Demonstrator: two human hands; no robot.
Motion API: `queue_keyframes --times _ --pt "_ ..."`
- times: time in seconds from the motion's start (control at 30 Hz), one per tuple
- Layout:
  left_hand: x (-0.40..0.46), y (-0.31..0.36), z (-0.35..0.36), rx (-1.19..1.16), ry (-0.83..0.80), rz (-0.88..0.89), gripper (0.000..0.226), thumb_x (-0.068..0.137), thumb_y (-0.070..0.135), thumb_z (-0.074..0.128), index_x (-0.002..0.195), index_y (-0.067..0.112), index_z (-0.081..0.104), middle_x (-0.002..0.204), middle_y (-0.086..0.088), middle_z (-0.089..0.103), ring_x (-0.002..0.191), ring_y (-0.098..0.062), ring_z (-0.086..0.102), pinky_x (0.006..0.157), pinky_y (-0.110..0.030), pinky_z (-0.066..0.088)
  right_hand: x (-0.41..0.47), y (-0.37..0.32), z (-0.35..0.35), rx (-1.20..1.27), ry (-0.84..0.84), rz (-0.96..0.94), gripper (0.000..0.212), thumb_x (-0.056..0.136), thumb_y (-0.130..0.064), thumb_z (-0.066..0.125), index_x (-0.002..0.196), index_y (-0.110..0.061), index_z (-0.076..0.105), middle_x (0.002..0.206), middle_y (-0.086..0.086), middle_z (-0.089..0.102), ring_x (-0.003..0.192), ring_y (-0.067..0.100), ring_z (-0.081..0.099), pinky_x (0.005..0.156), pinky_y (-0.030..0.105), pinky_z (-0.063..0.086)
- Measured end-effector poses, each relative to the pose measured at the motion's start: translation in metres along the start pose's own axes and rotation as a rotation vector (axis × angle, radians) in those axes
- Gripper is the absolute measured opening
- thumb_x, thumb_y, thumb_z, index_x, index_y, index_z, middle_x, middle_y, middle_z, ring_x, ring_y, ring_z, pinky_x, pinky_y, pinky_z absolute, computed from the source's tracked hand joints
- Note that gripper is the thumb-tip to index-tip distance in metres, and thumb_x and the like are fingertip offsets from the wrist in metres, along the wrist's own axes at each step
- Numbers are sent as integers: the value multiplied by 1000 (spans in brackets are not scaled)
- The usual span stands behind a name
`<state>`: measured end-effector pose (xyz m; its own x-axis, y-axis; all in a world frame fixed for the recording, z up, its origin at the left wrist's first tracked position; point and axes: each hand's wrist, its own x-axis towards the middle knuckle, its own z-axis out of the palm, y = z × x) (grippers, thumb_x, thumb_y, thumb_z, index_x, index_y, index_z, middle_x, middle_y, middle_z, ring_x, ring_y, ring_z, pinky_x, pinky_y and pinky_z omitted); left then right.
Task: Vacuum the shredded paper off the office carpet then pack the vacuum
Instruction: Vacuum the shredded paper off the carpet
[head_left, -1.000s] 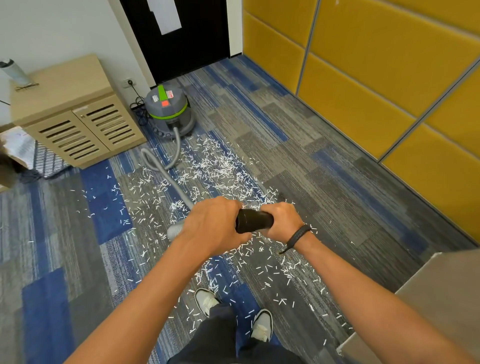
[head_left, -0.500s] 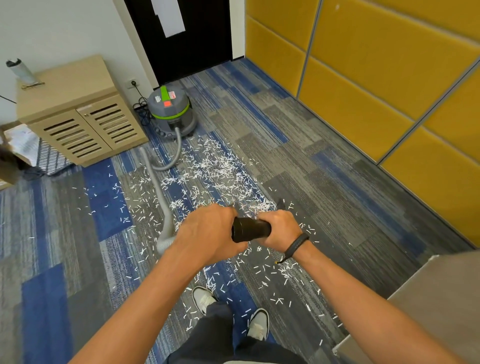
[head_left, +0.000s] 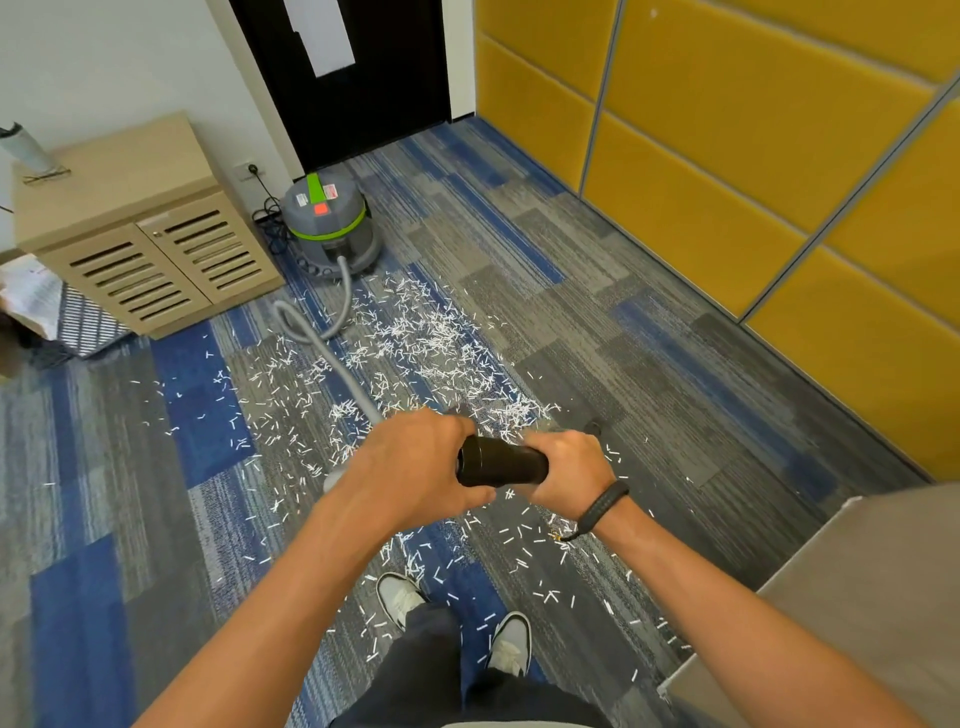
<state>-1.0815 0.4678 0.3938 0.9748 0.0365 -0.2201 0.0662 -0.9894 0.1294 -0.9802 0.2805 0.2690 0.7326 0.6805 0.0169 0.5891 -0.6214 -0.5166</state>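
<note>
White shredded paper lies scattered over the grey and blue carpet, thickest just ahead of my hands. A grey canister vacuum with a green band stands near the black door. Its grey hose curves across the floor toward me. My left hand grips the hose end, and my right hand grips the black tube between both hands. The tube's far end and nozzle are hidden behind my hands.
A low wooden cabinet with slatted doors stands at the left, a wall socket and cord beside it. Yellow padded wall panels run along the right. A grey desk corner juts in at the lower right. My shoes stand among the shreds.
The hose has swung on the floor, bowing left and then straightening back toward my hands. Both hands keep their grip on the tube and have shifted slightly right.
</note>
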Motion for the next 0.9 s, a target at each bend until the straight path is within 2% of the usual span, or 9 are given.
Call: queue_keyframes --times 0.2,0.37,0.57,0.73,0.9 --pt "16 17 16 -69 -35 36 48 76 70 72 105 32 64 79 11 66 79 -15 68 73 -34 61 -18 24 -4 -41 -18 112 15 64 -35 71 76 -27 66 63 -8 66 63 18 65 62 29 51" --pt "22 33 23 -68 -72 79 50 78 67 74 113 34 64 89 8 69 87 -17 68 79 -34 59 -35 38 -2 -74 -28 183 20 61 -29 78 73 -25 63 62 -8 64 62 18 65 61 35 55" --pt "19 40 25 -63 -66 109 44 81 64 74 111 33 62 82 11 65 81 -16 65 71 -29 52 -47 38 -7 -64 -44 199 17 64 -34 73 74 -27 63 64 -6 67 65 21 68 63 35 55" --pt "19 44 32 -92 -92 160 43 78 62 76 110 36 63 87 13 68 86 -14 68 78 -30 55 -66 34 -5 -95 -31 286 20 63 -34 76 78 -26 65 67 -2 69 69 26 69 63 32 52" --pt "14 38 37 -75 -85 218 42 76 64 75 106 37 63 79 14 64 81 -14 67 70 -29 52 -76 19 -2 -113 -40 348 19 67 -32 75 82 -25 66 73 -1 71 76 27 70 68 31 47"
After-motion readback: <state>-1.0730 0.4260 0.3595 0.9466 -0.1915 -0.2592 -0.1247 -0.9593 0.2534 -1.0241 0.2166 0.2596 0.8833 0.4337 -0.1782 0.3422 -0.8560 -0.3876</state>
